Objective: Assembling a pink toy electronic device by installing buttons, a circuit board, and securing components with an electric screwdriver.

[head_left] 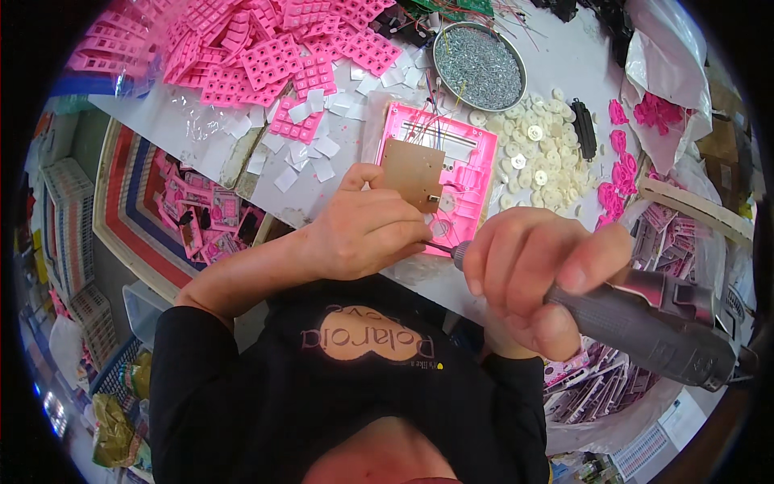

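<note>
My right hand is wrapped round a dark grey electric screwdriver. Its thin bit points left, to the lower edge of a pink plastic casing. Inside the casing lies a brown circuit board, with thin wires running from its upper side. My left hand rests at the casing's lower left, beside the board. Its fingers are bent and pinched together close to the bit's tip; whatever they hold there is hidden.
A round metal dish of small screws stands beyond the casing. White plastic discs lie to the right, pink keypads are heaped at far left, and white square pieces lie between. A bin of pink parts stands left.
</note>
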Action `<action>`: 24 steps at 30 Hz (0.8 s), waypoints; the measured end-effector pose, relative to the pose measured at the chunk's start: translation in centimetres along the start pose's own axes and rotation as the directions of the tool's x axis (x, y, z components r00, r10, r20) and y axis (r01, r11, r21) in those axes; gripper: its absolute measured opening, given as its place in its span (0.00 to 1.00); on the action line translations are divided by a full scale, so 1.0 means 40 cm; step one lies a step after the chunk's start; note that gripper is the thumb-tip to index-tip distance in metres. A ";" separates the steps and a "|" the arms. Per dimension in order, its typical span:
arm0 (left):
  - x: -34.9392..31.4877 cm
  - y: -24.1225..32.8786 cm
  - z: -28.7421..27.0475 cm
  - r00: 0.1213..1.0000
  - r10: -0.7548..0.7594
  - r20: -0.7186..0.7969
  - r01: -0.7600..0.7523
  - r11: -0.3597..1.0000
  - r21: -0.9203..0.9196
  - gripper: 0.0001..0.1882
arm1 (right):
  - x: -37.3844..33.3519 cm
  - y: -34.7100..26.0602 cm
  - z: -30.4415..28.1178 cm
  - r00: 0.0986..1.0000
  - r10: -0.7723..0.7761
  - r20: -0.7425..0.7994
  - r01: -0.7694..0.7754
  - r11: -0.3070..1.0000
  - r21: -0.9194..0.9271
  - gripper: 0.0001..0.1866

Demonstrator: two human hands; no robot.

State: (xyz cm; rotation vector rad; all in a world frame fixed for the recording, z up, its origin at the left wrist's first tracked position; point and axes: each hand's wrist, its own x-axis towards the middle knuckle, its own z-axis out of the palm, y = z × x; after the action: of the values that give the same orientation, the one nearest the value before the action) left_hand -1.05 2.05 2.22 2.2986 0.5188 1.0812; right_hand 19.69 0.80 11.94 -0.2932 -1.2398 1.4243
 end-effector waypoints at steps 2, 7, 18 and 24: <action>-0.001 -0.001 0.005 1.000 0.007 0.000 -0.007 1.000 0.029 0.15 | 0.006 0.004 0.013 0.999 0.035 -0.023 -0.037 0.994 -0.098 0.18; 0.001 -0.017 -0.022 0.998 -0.055 -0.030 0.058 0.993 0.106 0.14 | -0.014 0.037 0.016 0.977 -0.011 -0.214 -0.053 0.955 -0.291 0.18; 0.011 -0.067 0.017 0.974 -0.212 0.085 0.183 0.948 0.262 0.11 | -0.005 0.171 -0.082 0.943 -0.086 -0.320 -0.059 0.906 -0.419 0.13; -0.001 -0.052 0.024 0.950 -0.301 0.077 0.273 0.926 0.260 0.09 | -0.005 0.188 -0.094 0.986 -0.029 -0.164 -0.054 0.876 -0.480 0.12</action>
State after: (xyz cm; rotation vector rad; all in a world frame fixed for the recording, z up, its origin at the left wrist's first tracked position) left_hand -0.57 3.34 0.41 2.3793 0.9575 0.7716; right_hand 18.32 4.23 4.38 -0.7503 -1.4434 1.0547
